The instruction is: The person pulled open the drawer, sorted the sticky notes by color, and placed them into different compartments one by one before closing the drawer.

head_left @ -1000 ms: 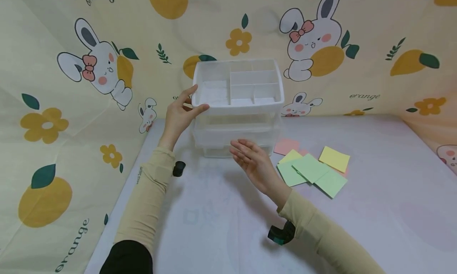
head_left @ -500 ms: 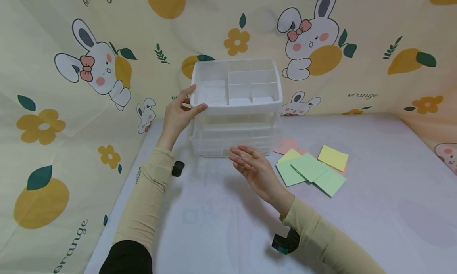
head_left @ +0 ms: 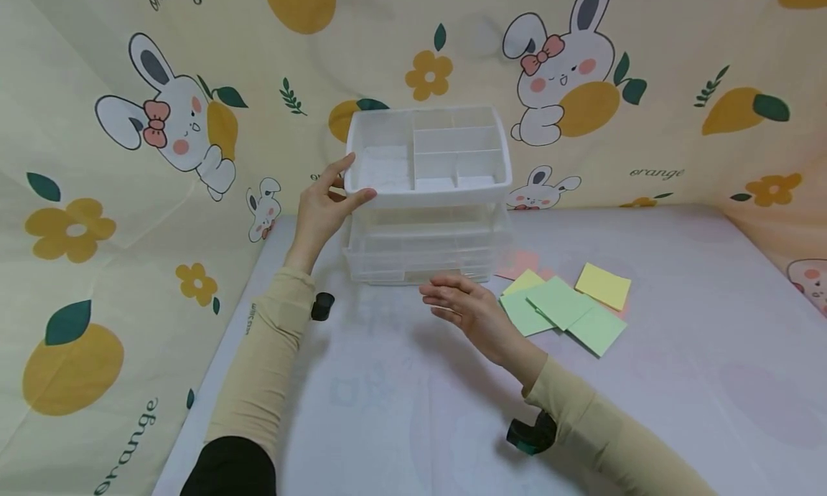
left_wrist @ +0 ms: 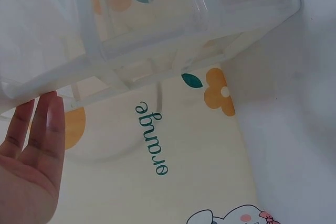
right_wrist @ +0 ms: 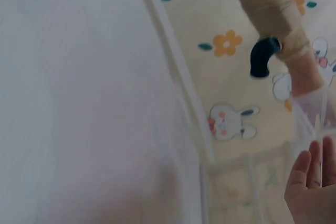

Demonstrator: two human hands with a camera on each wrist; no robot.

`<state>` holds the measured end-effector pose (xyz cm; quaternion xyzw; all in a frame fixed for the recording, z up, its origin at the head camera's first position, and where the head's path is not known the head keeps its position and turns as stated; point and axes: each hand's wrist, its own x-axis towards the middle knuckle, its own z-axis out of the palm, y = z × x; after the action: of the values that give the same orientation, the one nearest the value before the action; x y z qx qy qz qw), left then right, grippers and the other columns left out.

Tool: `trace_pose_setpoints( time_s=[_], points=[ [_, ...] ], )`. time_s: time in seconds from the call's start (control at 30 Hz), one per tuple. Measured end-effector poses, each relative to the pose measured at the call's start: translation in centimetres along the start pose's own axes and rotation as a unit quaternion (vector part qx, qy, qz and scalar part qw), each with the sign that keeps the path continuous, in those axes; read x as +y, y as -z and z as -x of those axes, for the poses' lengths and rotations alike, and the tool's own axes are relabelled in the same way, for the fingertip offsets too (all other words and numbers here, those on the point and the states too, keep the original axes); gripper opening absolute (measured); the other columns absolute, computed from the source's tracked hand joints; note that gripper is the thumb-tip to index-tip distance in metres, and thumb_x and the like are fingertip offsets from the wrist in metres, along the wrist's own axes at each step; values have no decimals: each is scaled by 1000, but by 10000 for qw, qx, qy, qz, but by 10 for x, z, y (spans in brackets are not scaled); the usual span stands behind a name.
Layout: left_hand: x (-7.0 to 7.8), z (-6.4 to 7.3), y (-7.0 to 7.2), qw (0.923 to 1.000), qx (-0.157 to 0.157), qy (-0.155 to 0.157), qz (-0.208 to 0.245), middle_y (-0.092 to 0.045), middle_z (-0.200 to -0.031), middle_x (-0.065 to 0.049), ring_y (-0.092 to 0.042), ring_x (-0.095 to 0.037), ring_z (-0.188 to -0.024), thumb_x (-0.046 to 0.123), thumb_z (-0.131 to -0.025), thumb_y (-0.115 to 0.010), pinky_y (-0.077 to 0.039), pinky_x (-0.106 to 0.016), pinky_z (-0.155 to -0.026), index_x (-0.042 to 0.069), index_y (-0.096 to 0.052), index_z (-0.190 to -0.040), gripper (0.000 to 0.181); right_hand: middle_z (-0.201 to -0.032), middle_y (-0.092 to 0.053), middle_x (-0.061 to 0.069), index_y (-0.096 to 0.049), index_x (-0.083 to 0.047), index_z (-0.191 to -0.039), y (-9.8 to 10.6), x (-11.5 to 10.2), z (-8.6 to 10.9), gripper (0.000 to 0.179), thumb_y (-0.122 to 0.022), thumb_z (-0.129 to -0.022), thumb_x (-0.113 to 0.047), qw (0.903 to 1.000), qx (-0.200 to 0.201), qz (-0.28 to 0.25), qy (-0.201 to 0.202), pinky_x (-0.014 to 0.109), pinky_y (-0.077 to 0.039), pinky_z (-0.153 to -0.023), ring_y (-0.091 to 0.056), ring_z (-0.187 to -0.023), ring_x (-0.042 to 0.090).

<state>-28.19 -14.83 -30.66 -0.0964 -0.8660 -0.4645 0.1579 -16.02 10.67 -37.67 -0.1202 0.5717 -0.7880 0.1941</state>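
A clear and white plastic drawer organizer (head_left: 429,197) stands against the back cloth, its top tray divided into compartments. My left hand (head_left: 321,212) grips the tray's front left corner, thumb on the front rim and fingers at the side. In the left wrist view, fingers of that hand (left_wrist: 39,156) touch the clear plastic edge. Just in front of the bottom drawer (head_left: 388,270), my right hand (head_left: 474,313) is held above the table, fingers extended and holding nothing. The right wrist view shows it (right_wrist: 315,187) near clear plastic; contact there is hard to judge.
Green sticky notes (head_left: 562,302), a yellow note (head_left: 604,286) and pink notes (head_left: 517,263) lie overlapping right of the organizer. A printed cloth (head_left: 362,58) hangs behind the white table (head_left: 388,424). Each wrist carries a dark device.
My right hand has drawn back slightly from the organizer, toward me. More of the bottom drawer's front shows than a second ago. My left hand keeps its grip on the corner.
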Motion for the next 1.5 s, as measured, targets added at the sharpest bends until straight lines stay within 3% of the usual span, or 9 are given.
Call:
trace_pose_setpoints(
  time_s=[0.17, 0.27, 0.43, 0.6, 0.73, 0.87, 0.97, 1.17, 1.5],
  points=[
    [-1, -1, -1, 10000, -1, -45, 54, -56, -103, -7, -53, -21, -83, 58, -71, -69, -46, -25, -68, 43, -42, -136, 72, -107, -67, -3, -56, -6, -119, 31, -1, 3, 30, -56, -94, -23, 9950, -238, 967, -124, 29, -49, -95, -63, -102, 10],
    [-2, -1, -1, 10000, -8, -18, 72, -56, -103, -7, -52, -21, -83, 59, -71, -69, -46, -24, -68, 45, -42, -136, 71, -111, -66, 5, -54, -2, -123, 54, -4, 4, 38, -56, -94, -25, 9764, -241, 2125, -296, 36, -49, -95, -64, -102, 15],
    [-3, -1, -1, 9999, -15, -38, 106, -57, -104, -6, -54, -22, -84, 59, -71, -69, -47, -25, -70, 47, -41, -135, 71, -115, -65, 17, -55, -1, -123, 86, -17, 8, 41, -55, -94, -29, 9186, 60, 3926, -447, 42, -48, -92, -61, -106, 32],
    [-4, -1, -1, 9999, 24, -79, 70, -57, -104, -7, -54, -22, -84, 59, -71, -69, -47, -25, -69, 45, -41, -135, 71, -111, -67, 12, -60, -7, -117, 108, -34, 12, 37, -54, -94, -35, 8417, 517, 5369, -235, 42, -50, -88, -62, -104, 28],
    [-3, 0, -1, 9999, 36, -81, 50, -58, -107, -8, -53, -23, -84, 57, -72, -69, -46, -25, -69, 45, -41, -136, 71, -111, -65, 16, -59, -4, -117, 120, -43, 14, 34, -55, -94, -29, 7786, 536, 6249, -176, 47, -49, -85, -61, -101, 31],
    [-2, 1, 0, 10000, 22, -46, 42, -58, -110, -8, -54, -24, -86, 56, -72, -70, -46, -25, -70, 45, -41, -136, 71, -115, -63, 20, -59, 1, -117, 127, -46, 16, 35, -58, -91, -22, 7323, 401, 6789, -351, 49, -48, -85, -59, -103, 35],
    [-2, 1, -1, 10000, 12, -6, 49, -58, -112, -7, -54, -24, -87, 55, -72, -70, -46, -25, -71, 45, -41, -136, 71, -116, -61, 22, -59, 3, -117, 131, -46, 16, 37, -61, -89, -20, 7104, 294, 7012, -534, 51, -47, -87, -58, -106, 39],
    [-2, 0, -1, 10000, -2, 20, 80, -57, -113, -8, -54, -23, -87, 54, -73, -70, -46, -25, -71, 42, -41, -137, 72, -117, -57, 28, -56, 7, -119, 144, -46, 16, 45, -66, -82, -17, 6907, 145, 7179, -865, 53, -46, -87, -55, -106, 44],
    [-4, -1, -2, 10000, 10, 8, 88, -57, -112, -7, -53, -20, -86, 55, -72, -70, -46, -25, -71, 46, -41, -136, 70, -121, -47, 37, -46, 13, -126, 173, -46, 12, 66, -71, -76, -22, 7010, 111, 6933, -1671, 55, -43, -90, -50, -108, 47]
  ],
)
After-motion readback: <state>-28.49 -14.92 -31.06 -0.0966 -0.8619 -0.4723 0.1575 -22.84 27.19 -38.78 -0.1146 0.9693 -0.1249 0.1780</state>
